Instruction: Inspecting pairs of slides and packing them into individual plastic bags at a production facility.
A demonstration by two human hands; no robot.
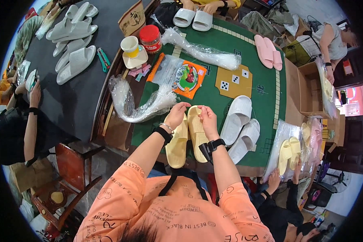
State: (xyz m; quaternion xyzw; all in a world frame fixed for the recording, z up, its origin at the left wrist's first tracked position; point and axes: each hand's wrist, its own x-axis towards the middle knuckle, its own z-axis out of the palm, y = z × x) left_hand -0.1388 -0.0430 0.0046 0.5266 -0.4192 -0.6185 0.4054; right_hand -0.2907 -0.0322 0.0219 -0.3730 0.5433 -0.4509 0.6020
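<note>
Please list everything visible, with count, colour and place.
Green table: one, green, centre
Dark table: one, grey, left
Yellow slippers: at least four, yellow, centre, lower right
White slippers: at least eight, white, both tables
Pink slippers: at least two, pink, upper right
Plastic bundles: two, clear, green table
Packet: one, orange, centre
Jar: one, red, upper centre
Cup: one, yellow, beside jar
Cutter: one, green, dark table
Chair: one, brown, lower left
Open box: one, brown, right
Other people: at least four, mixed clothing, edges
Left hand, right hand: two, bare, at yellow slippers

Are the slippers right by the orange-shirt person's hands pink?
No, yellow slippers are by the left hand and right hand; a pink pair lies farther off.
</note>
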